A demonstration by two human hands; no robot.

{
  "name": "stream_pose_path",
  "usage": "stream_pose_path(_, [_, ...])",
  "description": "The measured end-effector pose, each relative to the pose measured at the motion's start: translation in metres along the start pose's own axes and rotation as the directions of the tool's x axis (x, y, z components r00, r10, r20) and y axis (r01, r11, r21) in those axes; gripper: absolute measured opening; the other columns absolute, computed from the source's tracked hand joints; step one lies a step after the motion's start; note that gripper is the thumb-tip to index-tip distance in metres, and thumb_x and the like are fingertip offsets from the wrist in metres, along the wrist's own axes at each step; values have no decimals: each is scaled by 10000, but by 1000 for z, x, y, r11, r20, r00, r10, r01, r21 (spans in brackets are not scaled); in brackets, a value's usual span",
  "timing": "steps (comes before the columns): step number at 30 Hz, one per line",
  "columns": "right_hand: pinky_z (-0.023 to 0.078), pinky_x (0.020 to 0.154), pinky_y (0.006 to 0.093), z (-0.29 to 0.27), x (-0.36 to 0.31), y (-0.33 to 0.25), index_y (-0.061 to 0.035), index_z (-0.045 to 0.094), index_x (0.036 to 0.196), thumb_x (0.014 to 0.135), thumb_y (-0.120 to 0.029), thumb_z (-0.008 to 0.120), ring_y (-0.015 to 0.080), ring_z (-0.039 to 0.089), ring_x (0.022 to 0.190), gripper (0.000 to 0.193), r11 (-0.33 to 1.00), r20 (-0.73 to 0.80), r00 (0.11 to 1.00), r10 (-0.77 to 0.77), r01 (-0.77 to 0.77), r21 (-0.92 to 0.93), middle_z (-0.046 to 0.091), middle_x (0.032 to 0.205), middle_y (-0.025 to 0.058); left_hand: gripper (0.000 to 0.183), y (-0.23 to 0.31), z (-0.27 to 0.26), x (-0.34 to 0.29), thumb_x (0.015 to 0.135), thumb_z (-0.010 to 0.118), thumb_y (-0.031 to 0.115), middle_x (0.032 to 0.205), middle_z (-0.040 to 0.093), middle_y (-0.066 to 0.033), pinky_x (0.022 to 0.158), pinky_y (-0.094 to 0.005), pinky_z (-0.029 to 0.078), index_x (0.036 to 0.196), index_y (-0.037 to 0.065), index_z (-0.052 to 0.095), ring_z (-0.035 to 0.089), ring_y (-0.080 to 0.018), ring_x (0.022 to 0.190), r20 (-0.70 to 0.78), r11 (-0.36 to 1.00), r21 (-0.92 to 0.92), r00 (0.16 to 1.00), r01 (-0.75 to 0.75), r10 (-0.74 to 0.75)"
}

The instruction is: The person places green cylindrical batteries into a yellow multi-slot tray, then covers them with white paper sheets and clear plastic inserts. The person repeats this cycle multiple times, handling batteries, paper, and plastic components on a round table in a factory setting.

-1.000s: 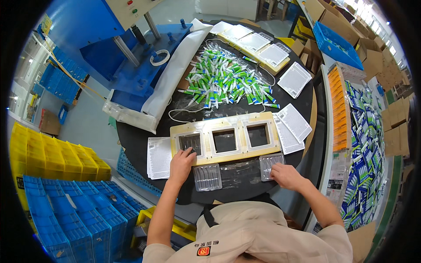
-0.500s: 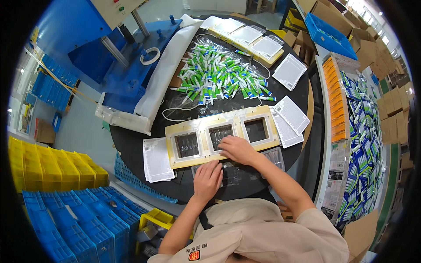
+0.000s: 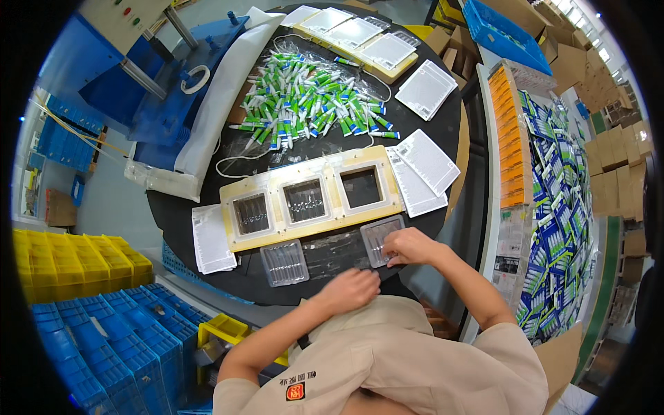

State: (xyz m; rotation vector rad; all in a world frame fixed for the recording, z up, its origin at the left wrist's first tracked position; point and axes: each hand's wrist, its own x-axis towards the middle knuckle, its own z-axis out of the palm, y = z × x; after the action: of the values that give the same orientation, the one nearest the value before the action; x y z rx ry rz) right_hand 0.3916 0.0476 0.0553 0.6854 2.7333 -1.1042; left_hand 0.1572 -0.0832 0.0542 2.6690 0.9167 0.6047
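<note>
Head view: both hands at the near edge of the round worktop (image 3: 173, 221), handling clear plastic trays.
Right hand (image 3: 408, 246) rests curled on a clear tray (image 3: 382, 238) just below the cream frame (image 3: 311, 197); whether it pinches the rim I cannot tell. Left hand (image 3: 349, 290) is loosely closed at the worktop edge, nothing visibly held. Another clear tray (image 3: 283, 263) lies to its left. Step looks like loading trays; the frame's right window looks empty, so next likely needs lifting that tray up into it.

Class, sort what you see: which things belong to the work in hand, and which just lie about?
In use: right hand on a clear blister tray; left hand; three-window jig.
Lying about: tube pile; printed cards; tape roll; yellow bins.
</note>
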Motion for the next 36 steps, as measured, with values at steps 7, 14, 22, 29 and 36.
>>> stream_pose_path(7, [540, 754, 416, -11, 3, 6, -68, 744, 945, 869, -182, 719, 309, 667, 927, 140, 985, 37, 985, -170, 169, 31, 666, 917, 73, 506, 20, 34, -4, 956, 590, 231, 1574, 449, -109, 973, -355, 444, 1409, 9, 555, 539, -213, 1235, 204, 951, 306, 973, 44, -111])
stream_pose_path(14, [547, 732, 405, -10, 3, 1, -41, 703, 924, 857, -133, 705, 306, 655, 902, 114, 967, -67, 965, -255, 252, -44, 635, 890, 88, 541, 35, 37, -5, 934, 559, 193, 1612, 399, -76, 1025, -383, 431, 1452, 39, 529, 510, -217, 1274, 164, 914, 378, 961, 146, -221])
stream_pose_path(22, [553, 636, 367, -73, -12, -45, -30, 677, 921, 699, 28, 731, 276, 662, 786, 235, 967, -716, 650, -254, 162, -196, 660, 919, 95, 467, 36, 49, -2, 948, 525, 167, 1587, 443, -110, 1052, -376, 437, 1390, 25, 578, 522, -199, 1293, 97, 921, 340, 967, 192, -237])
stream_pose_path(29, [537, 739, 358, -47, 62, -9, 7, 671, 970, 742, -80, 710, 243, 644, 884, 248, 876, -632, 702, -329, -24, -482, 653, 990, 89, 460, 12, 9, -5, 932, 609, 187, 1489, 560, -89, 999, -361, 482, 1374, 61, 588, 615, -173, 1187, 12, 983, 172, 998, 65, -68])
stream_pose_path(36, [513, 792, 387, -40, 87, 19, -35, 670, 925, 830, -71, 672, 304, 605, 913, 101, 996, -502, 860, -87, 63, -65, 610, 964, 105, 321, -121, -88, -31, 846, 740, 52, 1065, 705, -163, 853, -445, 509, 1157, 26, 666, 665, -341, 960, -528, 760, 25, 654, 649, -541])
